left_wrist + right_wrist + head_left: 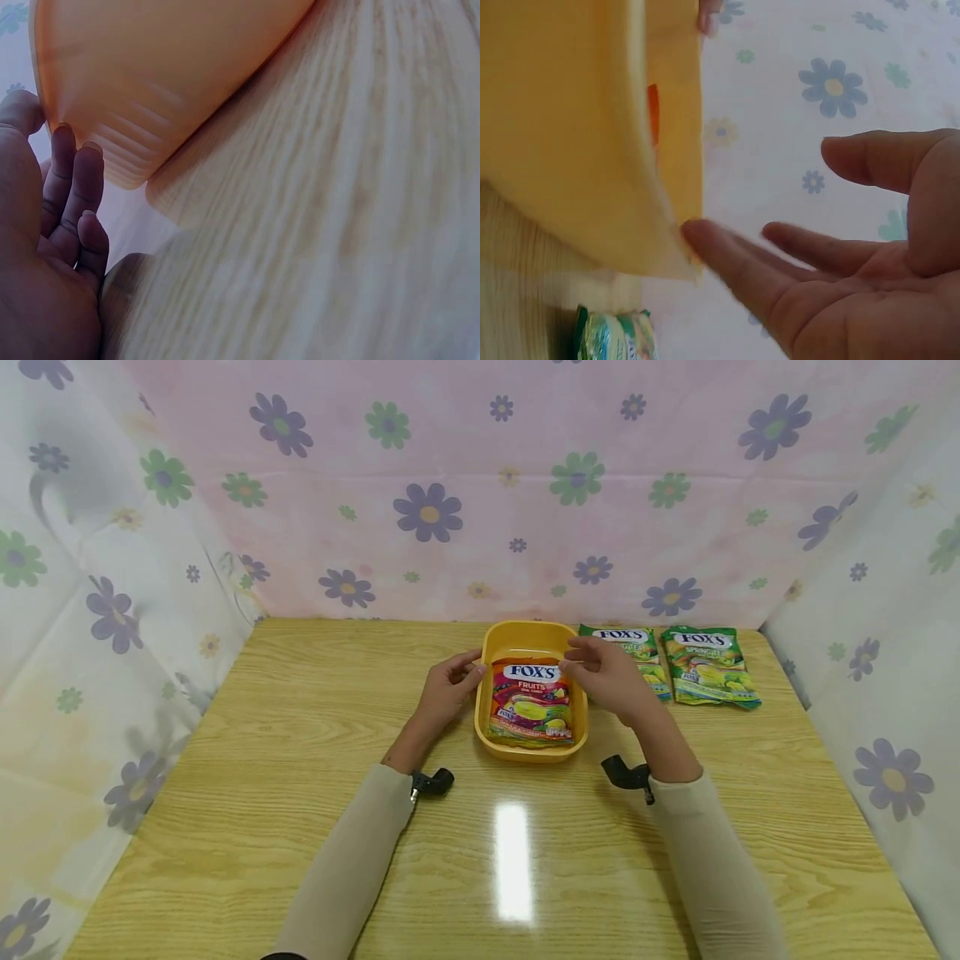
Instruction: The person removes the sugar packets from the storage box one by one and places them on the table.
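A yellow plastic tub (531, 755) stands on the wooden table, and a red bag of Fox's Fruits candy (530, 702) lies face up inside it. At the tub's left rim is my left hand (444, 689); its thumb is at the edge and its fingertips are against the outer wall (150, 90), pinching the rim. My right hand (611, 681) is at the upper right rim. In the right wrist view its thumb stands apart from the tub, and one fingertip touches or nearly touches the rim (634, 112).
Two green bags of Fox's Spring Tea candy lie right of the tub: the nearer bag (651, 672) is partly behind my right hand, the other bag (711, 667) is farther right. A flowered curtain (480, 568) borders the table's (300, 735) back and sides.
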{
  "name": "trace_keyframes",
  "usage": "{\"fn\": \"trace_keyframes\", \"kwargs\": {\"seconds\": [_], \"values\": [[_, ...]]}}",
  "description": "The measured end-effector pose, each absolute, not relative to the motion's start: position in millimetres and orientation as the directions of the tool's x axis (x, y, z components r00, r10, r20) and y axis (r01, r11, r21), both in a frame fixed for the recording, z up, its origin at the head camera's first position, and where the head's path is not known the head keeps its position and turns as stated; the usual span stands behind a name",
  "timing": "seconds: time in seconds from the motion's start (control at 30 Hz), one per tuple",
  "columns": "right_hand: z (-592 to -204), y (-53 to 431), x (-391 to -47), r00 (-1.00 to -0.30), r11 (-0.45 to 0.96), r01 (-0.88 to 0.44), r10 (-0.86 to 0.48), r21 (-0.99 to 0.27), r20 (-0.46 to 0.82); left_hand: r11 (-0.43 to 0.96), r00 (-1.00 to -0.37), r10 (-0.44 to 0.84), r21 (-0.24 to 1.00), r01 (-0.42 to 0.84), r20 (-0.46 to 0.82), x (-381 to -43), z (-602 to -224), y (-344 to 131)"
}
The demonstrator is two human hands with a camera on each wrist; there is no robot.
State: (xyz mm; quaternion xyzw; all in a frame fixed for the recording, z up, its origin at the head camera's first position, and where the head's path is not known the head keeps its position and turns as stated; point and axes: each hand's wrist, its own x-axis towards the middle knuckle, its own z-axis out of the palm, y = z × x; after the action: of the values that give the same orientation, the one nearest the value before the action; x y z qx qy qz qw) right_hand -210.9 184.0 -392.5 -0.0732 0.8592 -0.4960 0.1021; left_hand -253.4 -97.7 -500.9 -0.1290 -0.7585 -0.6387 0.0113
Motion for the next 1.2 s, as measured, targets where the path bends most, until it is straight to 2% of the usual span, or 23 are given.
{"fn": "trace_keyframes", "kwargs": {"seconds": [0.17,0.4,0.67,0.97,1.2], "values": [[-389,174,-209,-0.94,0.47,0.052,-0.276,-0.881,-0.202,0.143,-0.966,0.181,0.966,0.214,0.188,-254,-501,-98],[-391,164,-207,-0.909,0.421,0.099,-0.33,-0.902,-0.254,0.133,-0.967,0.177,0.969,0.208,0.183,-254,-501,-99],[-392,148,-209,-0.912,0.514,0.148,-0.26,-0.845,-0.318,0.133,-0.967,0.173,0.968,0.212,0.188,-254,-502,-99],[-402,137,-215,-0.923,0.426,0.207,-0.213,-0.881,-0.32,0.134,-0.967,0.176,0.969,0.209,0.184,-254,-502,-97],[-404,139,-215,-0.924,0.474,0.197,-0.202,-0.858,-0.324,0.138,-0.968,0.179,0.97,0.202,0.176,-255,-501,-97]]}}
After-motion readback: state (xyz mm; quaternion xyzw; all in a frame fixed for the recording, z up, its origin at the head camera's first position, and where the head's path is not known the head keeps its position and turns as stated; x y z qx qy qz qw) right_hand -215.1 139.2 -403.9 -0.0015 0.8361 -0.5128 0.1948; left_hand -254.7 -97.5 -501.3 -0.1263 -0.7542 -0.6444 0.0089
